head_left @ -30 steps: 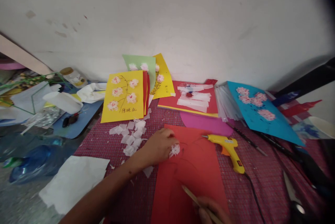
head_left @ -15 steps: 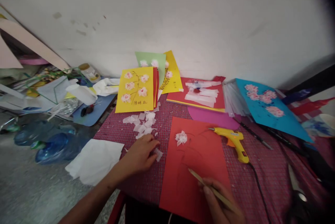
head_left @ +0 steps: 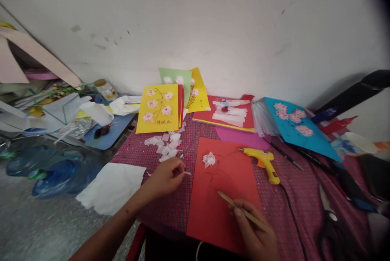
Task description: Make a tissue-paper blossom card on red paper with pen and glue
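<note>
1. Here's the red sheet (head_left: 210, 212), flat on the tabletop (head_left: 170, 212) right before the person, thin dark curved lines sketched across it.
2. Near its upper left sits a white tissue flower (head_left: 209, 159), crumpled and ruffled.
3. Right hand (head_left: 252, 224), over the sheet's lower part, pinches a pale wooden stick (head_left: 233, 204), its tapered tip down towards the red.
4. Left hand (head_left: 167, 177), just beside the sheet, fingers curled in at a thin white scrap (head_left: 187, 173); whether it's gripped, I can't tell.
5. Checked maroon cloth covers the tabletop; thin, squarish tissue pieces (head_left: 170, 145) are heaped beyond the left hand.
6. Smooth yellow plastic glue gun (head_left: 266, 163), nozzle at the sheet's edge.
7. Behind, a scuffed pale wall (head_left: 195, 21); lower left, speckled grey floor (head_left: 61, 232) and translucent blue bottles (head_left: 57, 179).
</note>
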A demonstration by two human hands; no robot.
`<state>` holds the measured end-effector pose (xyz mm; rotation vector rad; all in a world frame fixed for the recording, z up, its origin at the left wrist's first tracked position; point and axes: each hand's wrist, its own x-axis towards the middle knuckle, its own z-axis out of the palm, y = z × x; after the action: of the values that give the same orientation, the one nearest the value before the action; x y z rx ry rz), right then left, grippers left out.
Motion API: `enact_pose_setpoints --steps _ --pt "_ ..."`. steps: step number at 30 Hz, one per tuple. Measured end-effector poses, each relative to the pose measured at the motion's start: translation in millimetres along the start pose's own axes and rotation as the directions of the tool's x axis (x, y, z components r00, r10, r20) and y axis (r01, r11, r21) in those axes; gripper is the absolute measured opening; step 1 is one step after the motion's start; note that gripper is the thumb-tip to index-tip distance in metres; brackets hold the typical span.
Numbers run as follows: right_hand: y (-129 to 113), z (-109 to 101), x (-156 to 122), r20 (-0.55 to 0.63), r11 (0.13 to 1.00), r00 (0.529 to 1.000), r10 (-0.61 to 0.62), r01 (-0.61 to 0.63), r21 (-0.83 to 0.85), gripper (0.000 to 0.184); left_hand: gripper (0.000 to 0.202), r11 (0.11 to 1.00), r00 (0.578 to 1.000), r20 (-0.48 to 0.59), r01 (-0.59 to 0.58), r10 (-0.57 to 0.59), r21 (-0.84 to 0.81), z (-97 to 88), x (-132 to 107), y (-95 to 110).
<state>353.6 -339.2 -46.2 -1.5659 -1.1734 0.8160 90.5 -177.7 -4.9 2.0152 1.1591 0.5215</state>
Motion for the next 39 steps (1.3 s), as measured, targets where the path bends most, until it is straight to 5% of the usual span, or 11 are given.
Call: enact_pose_setpoints --steps 7,12,18,24,30,39 --pt "-47.4 0.6 10.9 0.033 0.986 0.986 -0.164 0.165 -0.027 0.021 0.013 0.850 0.975 0.015 0.202 -0.224 -0.486 35.4 4.8 19.1" --pt "-54.6 14.3 13.5 0.134 0.980 0.971 -0.198 0.199 0.009 0.020 0.015 0.836 0.977 0.050 0.205 -0.208 -0.509 47.1 2.8 24.4" --pt "-49.7 20.4 11.2 0.112 0.976 0.969 -0.219 0.216 0.039 0.018 0.025 0.833 0.981 0.050 0.184 -0.185 -0.522 46.5 -2.7 30.9" --pt "-40.5 18.3 9.4 0.069 0.989 0.990 -0.125 0.119 0.088 0.020 0.013 0.770 0.987 0.109 0.163 -0.122 -0.617 48.6 -7.0 37.2" --pt "-36.8 13.4 14.1 0.016 0.981 0.999 -0.042 0.038 0.189 0.025 0.005 0.898 0.996 0.035 0.094 -0.087 -0.431 51.8 -9.8 47.5" --pt "-43.4 -11.3 44.3 0.182 0.944 0.983 -0.002 -0.058 0.323 0.024 0.006 0.966 0.961 0.145 -0.218 0.237 -0.137 55.3 -6.6 56.5"
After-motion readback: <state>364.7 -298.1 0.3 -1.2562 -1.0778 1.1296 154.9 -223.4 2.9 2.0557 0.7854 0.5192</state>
